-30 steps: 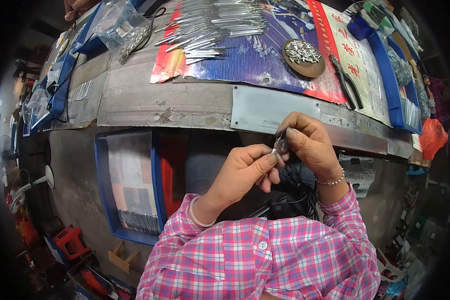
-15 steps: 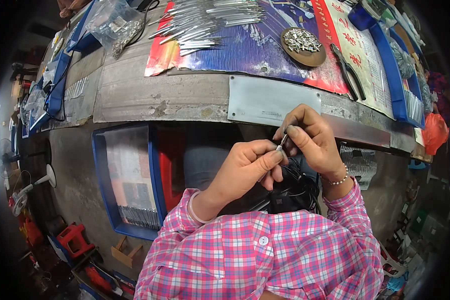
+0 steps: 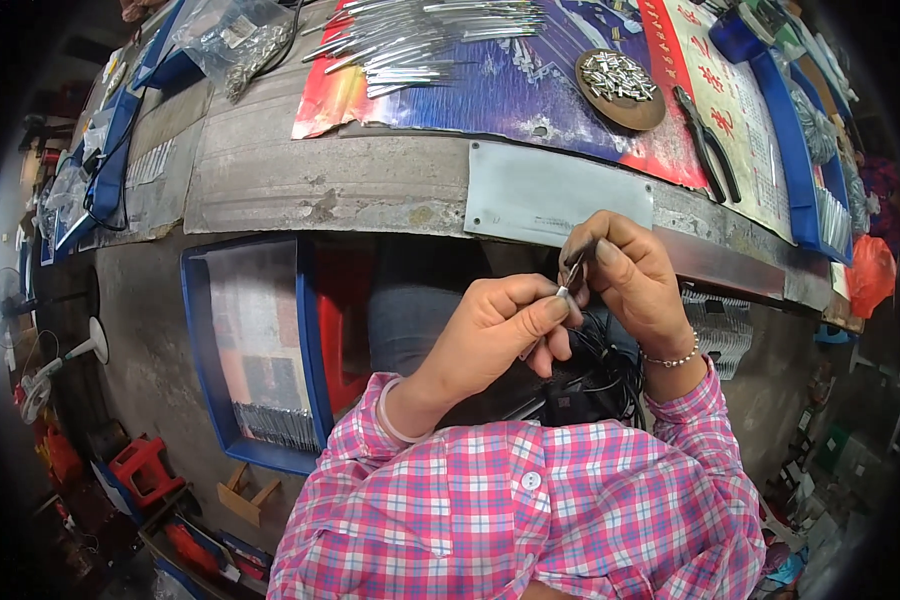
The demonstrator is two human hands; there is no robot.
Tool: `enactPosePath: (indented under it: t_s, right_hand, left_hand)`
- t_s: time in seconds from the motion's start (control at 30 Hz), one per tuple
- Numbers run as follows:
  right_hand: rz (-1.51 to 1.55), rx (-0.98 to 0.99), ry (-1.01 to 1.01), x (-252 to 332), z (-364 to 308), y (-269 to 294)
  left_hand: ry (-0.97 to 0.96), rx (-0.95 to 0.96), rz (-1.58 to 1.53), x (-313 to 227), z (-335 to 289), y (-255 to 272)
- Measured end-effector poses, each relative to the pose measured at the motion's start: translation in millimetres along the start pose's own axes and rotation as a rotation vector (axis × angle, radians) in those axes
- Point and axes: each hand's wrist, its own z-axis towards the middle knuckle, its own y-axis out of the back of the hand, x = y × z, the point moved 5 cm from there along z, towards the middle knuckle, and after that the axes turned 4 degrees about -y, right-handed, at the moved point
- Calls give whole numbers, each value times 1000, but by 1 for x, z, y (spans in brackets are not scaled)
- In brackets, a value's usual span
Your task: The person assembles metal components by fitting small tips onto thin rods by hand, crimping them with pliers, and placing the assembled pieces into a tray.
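Note:
Over my lap, just off the table's front edge, both hands meet. My left hand (image 3: 500,335) is closed, pinching a small silvery metal piece (image 3: 563,292) between thumb and forefinger. My right hand (image 3: 632,285) is closed on a thin metal pin (image 3: 572,272) whose lower end meets that piece; whether it sits inside cannot be made out. On the table beyond lie a brown round dish (image 3: 638,118) holding many short metal sleeves (image 3: 618,76), a pile of slender silvery rods (image 3: 410,45), and dark-handled pliers (image 3: 708,150).
A pale metal plate (image 3: 550,185) is fixed at the worn table's (image 3: 310,190) front edge. Below left stands a blue tray (image 3: 198,340) with rows of thin metal parts. Blue bins (image 3: 800,190) and a red bag (image 3: 870,275) are at the right, a plastic bag (image 3: 225,45) far left.
My right fingers have shifted slightly, with the forefinger curled more over the pin. My left hand keeps its pinch. The whole view has tilted a little.

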Motion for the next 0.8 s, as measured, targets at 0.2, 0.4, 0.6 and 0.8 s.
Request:
enactPosePath:
  t_s: [0.2,0.4,0.6,0.8]
  right_hand:
    - [126,184,-21,-7,2,-8]
    - [63,197,57,-6,3,-11]
    - [-409,-220,135,-15,3,-7]
    - [32,7,-114,-8,2,-11]
  left_hand:
    - [110,115,-272,7,-4,-4]
    - [164,200,-427,15,-5,-7]
    - [-130,-142,337,4,2,5]
    - [63,2,-6,10,1,6]
